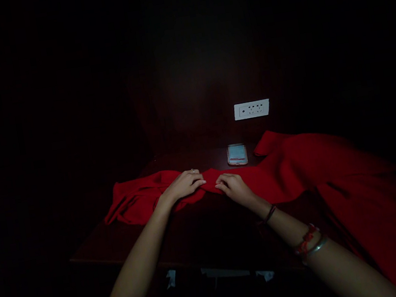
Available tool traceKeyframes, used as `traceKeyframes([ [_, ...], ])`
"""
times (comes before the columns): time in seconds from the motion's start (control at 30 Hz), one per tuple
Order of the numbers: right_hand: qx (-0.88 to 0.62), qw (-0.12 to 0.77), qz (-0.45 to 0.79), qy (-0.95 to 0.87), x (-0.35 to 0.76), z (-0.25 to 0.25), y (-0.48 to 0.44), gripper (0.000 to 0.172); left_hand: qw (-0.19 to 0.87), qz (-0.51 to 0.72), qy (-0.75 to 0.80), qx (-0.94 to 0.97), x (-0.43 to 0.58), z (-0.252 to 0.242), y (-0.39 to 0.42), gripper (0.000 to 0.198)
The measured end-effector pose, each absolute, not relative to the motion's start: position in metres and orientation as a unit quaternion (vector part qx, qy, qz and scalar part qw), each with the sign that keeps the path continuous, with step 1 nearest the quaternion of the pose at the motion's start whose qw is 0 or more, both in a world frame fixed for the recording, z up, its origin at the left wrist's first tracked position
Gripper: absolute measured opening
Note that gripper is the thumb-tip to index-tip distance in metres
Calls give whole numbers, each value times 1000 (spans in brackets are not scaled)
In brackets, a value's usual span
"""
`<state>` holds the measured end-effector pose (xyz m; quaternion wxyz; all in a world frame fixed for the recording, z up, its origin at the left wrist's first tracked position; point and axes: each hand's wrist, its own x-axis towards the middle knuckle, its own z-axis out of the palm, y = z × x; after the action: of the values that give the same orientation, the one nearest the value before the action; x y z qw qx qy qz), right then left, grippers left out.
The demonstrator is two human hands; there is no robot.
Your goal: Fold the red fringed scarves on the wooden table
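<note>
Red cloth: a long, matte red cloth (283, 170) is spread across the middle of the frame, from centre left to the lower right corner, on the dark reddish-brown, wood-like table (101, 247).
Left hand: the bare left hand (186, 184) is placed just left of centre, its fingers bent and nearly closed, with a fold of the cloth pinched between thumb and fingertips.
Right hand: the bare right hand (236, 188) is curled just right of centre, thumb and fingertips brought together on the cloth's near edge.
Step in hand: the narrow middle stretch is judged to be under adjustment, a short span of it being held between the two pinches.
Next move: a light, even pinch is probably called for, with slack allowed on the heavier right side.
Folds: loose, rumpled layers are formed at centre left; broader, smoother drapes are seen at right, where the table edge is overhung.
Phone: a flat, rectangular phone with a pale screen (237, 155) is laid behind the cloth, right of centre.
Wall: a white rectangular socket plate (252, 109) is mounted above it.
Below the table: pale, ragged scraps (171, 278) are shown at lower centre, possibly paper, though the gloom is too deep for certainty.
</note>
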<state>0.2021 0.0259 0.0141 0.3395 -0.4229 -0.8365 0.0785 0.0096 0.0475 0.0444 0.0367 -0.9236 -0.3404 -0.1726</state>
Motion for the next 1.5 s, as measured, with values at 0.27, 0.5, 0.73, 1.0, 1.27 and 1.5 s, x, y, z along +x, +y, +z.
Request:
traceKeyframes([
  [0.27, -389, 324, 64, -860, 201, 10, 26, 16, -21, -200, -351, -915, -10, 48, 44, 30],
  [0.5, -410, 284, 25, -866, 205, 8, 31, 21, 1, -214, -364, -907, -3, 41, 44, 31],
  [0.73, -429, 264, 20, -863, 208, 10, 28, 22, -46, -230, -339, -911, -3, 42, 41, 21],
  [1.0, -406, 285, 27, -868, 196, 14, 26, 22, -36, -225, -338, -913, 0, 40, 43, 28],
  [1.27, -436, 250, 1, -864, 191, 16, 27, 24, -6, -220, -353, -909, -8, 44, 42, 23],
  [1.5, -441, 231, -40, -866, 203, 20, 27, 24, 60, -118, -368, -921, -30, 54, 58, 18],
])
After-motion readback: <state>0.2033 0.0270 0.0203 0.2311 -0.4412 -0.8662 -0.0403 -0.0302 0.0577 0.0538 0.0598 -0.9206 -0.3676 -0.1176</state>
